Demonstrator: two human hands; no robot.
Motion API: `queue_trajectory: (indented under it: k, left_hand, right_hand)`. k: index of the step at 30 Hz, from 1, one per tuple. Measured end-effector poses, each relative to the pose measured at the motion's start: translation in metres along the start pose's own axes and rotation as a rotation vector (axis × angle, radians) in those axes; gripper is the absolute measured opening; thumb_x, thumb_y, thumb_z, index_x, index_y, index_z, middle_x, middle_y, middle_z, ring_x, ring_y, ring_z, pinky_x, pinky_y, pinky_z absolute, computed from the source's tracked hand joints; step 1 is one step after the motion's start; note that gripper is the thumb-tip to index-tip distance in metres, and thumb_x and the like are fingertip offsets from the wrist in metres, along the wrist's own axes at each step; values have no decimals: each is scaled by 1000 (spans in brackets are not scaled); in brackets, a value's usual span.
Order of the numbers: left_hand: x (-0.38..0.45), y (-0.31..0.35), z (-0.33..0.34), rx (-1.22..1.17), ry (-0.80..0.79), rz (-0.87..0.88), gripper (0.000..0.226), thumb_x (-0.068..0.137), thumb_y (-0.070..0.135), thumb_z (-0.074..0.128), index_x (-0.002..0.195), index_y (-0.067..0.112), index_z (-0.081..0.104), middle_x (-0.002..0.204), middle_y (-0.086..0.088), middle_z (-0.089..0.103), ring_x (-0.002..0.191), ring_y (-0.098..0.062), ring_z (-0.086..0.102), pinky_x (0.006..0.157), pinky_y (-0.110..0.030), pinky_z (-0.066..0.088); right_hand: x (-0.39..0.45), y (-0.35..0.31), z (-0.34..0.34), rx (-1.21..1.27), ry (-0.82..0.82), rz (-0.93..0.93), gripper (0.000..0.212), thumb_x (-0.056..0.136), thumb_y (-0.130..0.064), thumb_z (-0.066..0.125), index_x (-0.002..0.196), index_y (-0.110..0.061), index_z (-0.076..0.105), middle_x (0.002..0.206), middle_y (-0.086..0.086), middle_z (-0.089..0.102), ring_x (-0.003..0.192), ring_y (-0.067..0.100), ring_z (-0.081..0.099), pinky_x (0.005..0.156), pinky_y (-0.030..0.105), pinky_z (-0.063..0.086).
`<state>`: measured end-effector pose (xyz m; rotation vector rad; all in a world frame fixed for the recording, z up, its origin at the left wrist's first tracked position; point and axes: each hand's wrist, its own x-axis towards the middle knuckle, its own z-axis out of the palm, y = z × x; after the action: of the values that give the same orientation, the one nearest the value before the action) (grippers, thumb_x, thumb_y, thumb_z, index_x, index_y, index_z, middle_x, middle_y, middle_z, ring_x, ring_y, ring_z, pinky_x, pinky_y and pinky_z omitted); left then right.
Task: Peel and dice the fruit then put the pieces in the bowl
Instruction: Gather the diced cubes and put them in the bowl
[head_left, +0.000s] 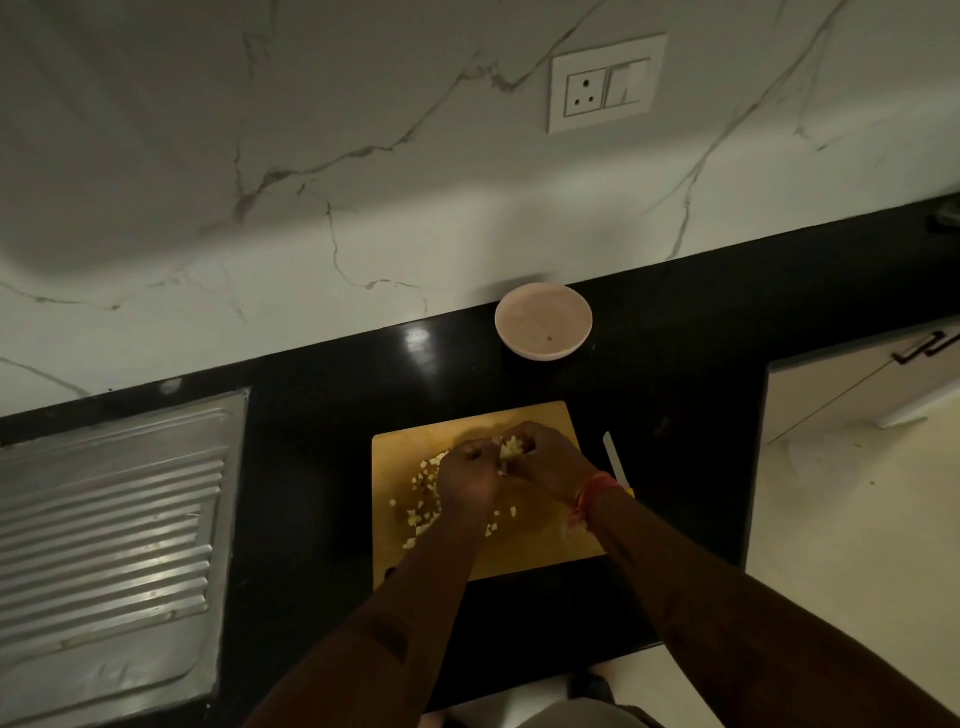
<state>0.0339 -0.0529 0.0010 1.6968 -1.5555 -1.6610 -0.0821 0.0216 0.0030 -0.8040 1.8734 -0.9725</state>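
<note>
Together, the fingers (519, 441) of the left hand (470, 475) and right hand (545, 460) curl around a clump of diced fruit (510, 448) over the wooden cutting board (540, 540). More pale pieces (421, 499) lie scattered on the board's left. A knife (615, 465) rests just right of it. The pink bowl (543, 320) sits behind on the black table (311, 415), near the wall.

Dim, grainy view; glare spots on the black counter (418, 338), edges warped.
</note>
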Motion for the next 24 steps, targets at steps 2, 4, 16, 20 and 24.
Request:
queue_trajectory:
  k: [2,4,16,20,24]
  left_hand:
    - [3,-2,3,8,-12,-2,12,96,35,67,88,30,75,96,5,75,94,-20,69,96,-47,56]
    - [5,-2,6,-5,-22,-18,10,94,35,70,89,29,77,92,7,76,92,-20,71,94,-46,57]
    - [1,13,22,-47,-92,-3,15,97,19,66,107,12,74,93,1,72,78,-13,67,69,-27,57]
    - [10,28,28,-64,-135,-6,8,94,15,66,94,20,72,105,-9,74,88,-23,69,82,-39,60]
    - [29,64,41,-14,-136,101,16,95,12,64,106,11,76,105,-7,76,88,-16,67,75,-27,55]
  right_hand:
    - [3,2,-1,-12,18,2,31,84,-26,79,113,-21,68,105,-5,69,98,13,65,78,21,51]
    - [4,4,-4,-3,32,10,30,82,-25,80,110,-20,69,103,-4,71,97,14,66,84,28,55]
    - [8,10,-22,8,60,78,21,90,-23,72,111,-21,69,109,-2,69,104,15,64,90,30,53]
    - [16,5,-33,-26,93,96,29,91,-31,71,119,-23,67,115,-6,66,109,13,61,90,26,48]
    - [39,-18,-57,62,119,75,25,86,-24,76,110,-27,70,104,-7,72,100,9,66,96,36,53]
